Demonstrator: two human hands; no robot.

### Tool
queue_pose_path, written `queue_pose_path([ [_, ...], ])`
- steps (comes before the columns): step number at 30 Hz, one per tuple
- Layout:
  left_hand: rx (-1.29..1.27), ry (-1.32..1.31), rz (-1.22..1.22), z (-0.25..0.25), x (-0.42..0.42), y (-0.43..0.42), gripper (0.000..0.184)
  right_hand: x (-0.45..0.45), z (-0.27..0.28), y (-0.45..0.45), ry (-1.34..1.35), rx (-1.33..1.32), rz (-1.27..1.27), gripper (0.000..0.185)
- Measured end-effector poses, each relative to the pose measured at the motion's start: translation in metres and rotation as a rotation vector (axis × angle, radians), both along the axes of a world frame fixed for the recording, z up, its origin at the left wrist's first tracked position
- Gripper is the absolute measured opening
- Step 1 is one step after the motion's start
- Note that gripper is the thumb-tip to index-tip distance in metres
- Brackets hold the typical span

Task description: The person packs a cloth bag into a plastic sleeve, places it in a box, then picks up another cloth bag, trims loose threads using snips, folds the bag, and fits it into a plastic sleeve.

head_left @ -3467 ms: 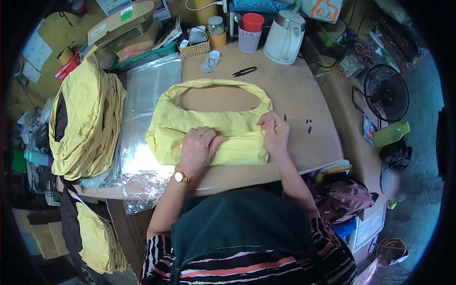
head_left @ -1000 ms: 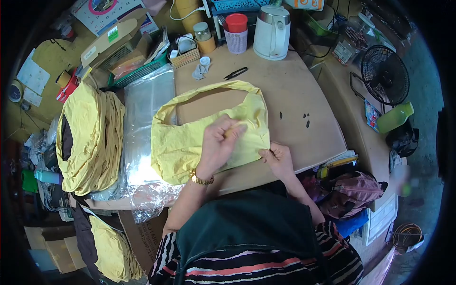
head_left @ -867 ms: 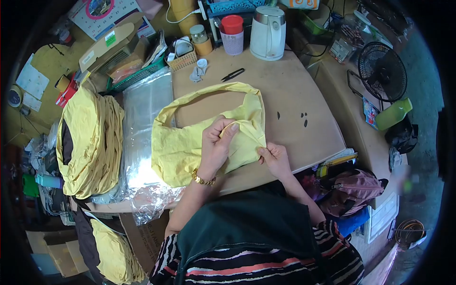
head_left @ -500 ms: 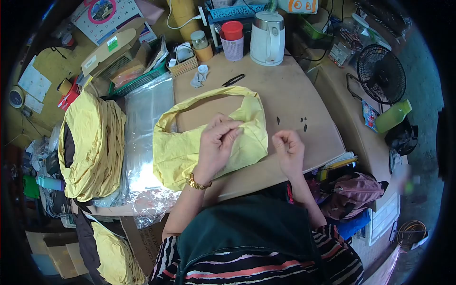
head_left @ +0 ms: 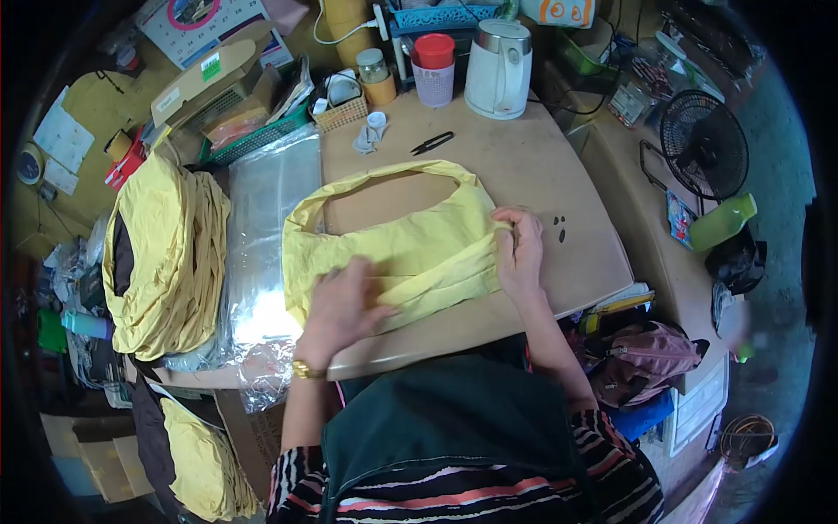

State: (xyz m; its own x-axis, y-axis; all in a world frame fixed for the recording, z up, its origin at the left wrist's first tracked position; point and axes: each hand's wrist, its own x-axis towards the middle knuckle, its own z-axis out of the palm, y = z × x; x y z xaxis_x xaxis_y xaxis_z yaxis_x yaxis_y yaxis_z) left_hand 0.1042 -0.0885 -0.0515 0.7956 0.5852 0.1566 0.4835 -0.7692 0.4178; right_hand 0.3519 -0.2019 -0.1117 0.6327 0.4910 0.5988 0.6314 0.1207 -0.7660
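Observation:
A yellow cloth bag (head_left: pixel 410 231) with a wide looped handle lies flat on the brown table in front of me. My right hand (head_left: pixel 521 253) pinches the bag's right side edge between thumb and fingers. Over the lower left part of the bag is my left hand (head_left: pixel 340 306), its thumb and fingers apart and slightly blurred; it seems to lie on the cloth. A long fold runs across the bag's lower front between the two hands. Beyond the handle lies a pair of black thread snips (head_left: pixel 433 142).
A pile of yellow bags (head_left: pixel 170 262) stands at the left beside clear plastic sleeves (head_left: pixel 272 210). Along the back are a white kettle (head_left: pixel 498 70), a lidded cup (head_left: pixel 434 74) and a green basket (head_left: pixel 257 140). A black fan (head_left: pixel 703 144) stands at the right.
My left hand has left the bag's upper right area and moved left and down, its fingers opening. My right hand has moved up onto the bag's right edge. The cloth is flatter.

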Motion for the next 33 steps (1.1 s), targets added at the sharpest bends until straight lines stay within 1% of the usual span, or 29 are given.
queue_pose_path([
  [1, -0.109, 0.208, 0.043, -0.002, -0.023, 0.011, 0.04, 0.001, 0.0, -0.002, -0.174, -0.033, 0.019, 0.009],
  [2, -0.315, 0.094, 0.058, -0.013, -0.046, 0.024, 0.034, 0.002, -0.001, -0.003, -0.346, -0.065, 0.039, 0.011],
  [3, -0.197, 0.079, 0.024, -0.02, -0.066, 0.036, 0.033, 0.002, -0.01, -0.001, -0.341, -0.068, 0.053, 0.011],
  [4, -0.081, 0.065, -0.006, -0.025, -0.08, 0.04, 0.033, 0.002, -0.025, 0.002, -0.117, -0.058, 0.067, 0.012],
  [5, -0.089, 0.07, 0.013, -0.024, -0.085, 0.037, 0.033, 0.002, -0.034, 0.004, 0.109, -0.052, 0.082, 0.013],
  [6, -0.029, -0.063, 0.041, -0.021, -0.085, 0.035, 0.032, 0.005, -0.036, 0.005, 0.112, -0.058, 0.102, 0.013],
  [7, 0.037, -0.197, 0.073, -0.019, -0.085, 0.034, 0.032, 0.013, -0.037, 0.007, 0.154, -0.078, 0.043, 0.014],
  [8, 0.039, -0.193, 0.103, -0.025, -0.086, 0.034, 0.032, 0.019, -0.039, 0.009, 0.197, -0.098, -0.012, 0.015],
  [10, -0.283, -0.277, 0.152, -0.04, -0.089, 0.036, 0.032, 0.023, -0.032, 0.012, 0.307, -0.03, -0.003, 0.017],
  [12, -0.288, -0.189, 0.098, -0.035, -0.088, 0.034, 0.026, 0.039, -0.033, 0.013, -0.009, -0.217, -0.135, 0.022],
  [13, -0.289, -0.19, 0.145, -0.04, -0.091, 0.032, 0.026, 0.041, -0.03, 0.01, -0.03, -0.263, -0.159, 0.025],
  [14, -0.305, -0.251, 0.157, -0.048, -0.094, 0.033, 0.025, 0.04, -0.025, 0.007, -0.054, -0.306, -0.184, 0.028],
  [15, -0.317, -0.312, 0.165, -0.056, -0.097, 0.034, 0.023, 0.034, -0.018, 0.007, -0.055, -0.306, -0.143, 0.028],
  [16, -0.313, -0.314, 0.2, -0.063, -0.1, 0.037, 0.023, 0.028, -0.011, 0.005, -0.04, -0.263, -0.085, 0.03],
  [18, -0.235, -0.366, 0.082, -0.064, -0.099, 0.038, 0.021, 0.025, -0.013, 0.005, -0.026, -0.223, -0.015, 0.032],
  [19, -0.363, -0.384, 0.172, -0.065, -0.098, 0.031, 0.017, 0.027, -0.019, 0.006, 0.042, -0.204, 0.013, 0.032],
  [20, -0.365, -0.388, 0.18, -0.065, -0.096, 0.028, 0.017, 0.028, -0.025, 0.007, 0.109, -0.186, 0.036, 0.033],
  [22, -0.048, -0.36, 0.225, -0.066, -0.089, 0.024, 0.01, 0.03, -0.035, 0.011, 0.084, -0.162, 0.029, 0.033],
  [23, 0.068, -0.367, 0.291, -0.066, -0.084, 0.019, 0.007, 0.03, -0.037, 0.011, 0.064, -0.136, 0.017, 0.033],
  [26, 0.035, -0.383, 0.294, -0.063, -0.077, 0.01, 0.01, 0.028, -0.034, 0.014, 0.103, -0.108, -0.013, 0.034],
  [27, -0.014, -0.345, 0.282, -0.064, -0.08, 0.01, 0.016, 0.026, -0.033, 0.016, 0.1, -0.109, -0.013, 0.034],
  [29, -0.01, -0.348, 0.256, -0.067, -0.088, 0.011, 0.018, 0.023, -0.031, 0.02, 0.084, -0.003, -0.005, 0.04],
  [31, -0.006, -0.347, 0.231, -0.07, -0.091, 0.009, 0.019, 0.024, -0.033, 0.015, 0.119, -0.049, -0.001, 0.04],
  [33, -0.137, -0.411, 0.271, -0.073, -0.09, 0.003, 0.022, 0.026, -0.038, 0.015, 0.152, -0.095, 0.005, 0.041],
])
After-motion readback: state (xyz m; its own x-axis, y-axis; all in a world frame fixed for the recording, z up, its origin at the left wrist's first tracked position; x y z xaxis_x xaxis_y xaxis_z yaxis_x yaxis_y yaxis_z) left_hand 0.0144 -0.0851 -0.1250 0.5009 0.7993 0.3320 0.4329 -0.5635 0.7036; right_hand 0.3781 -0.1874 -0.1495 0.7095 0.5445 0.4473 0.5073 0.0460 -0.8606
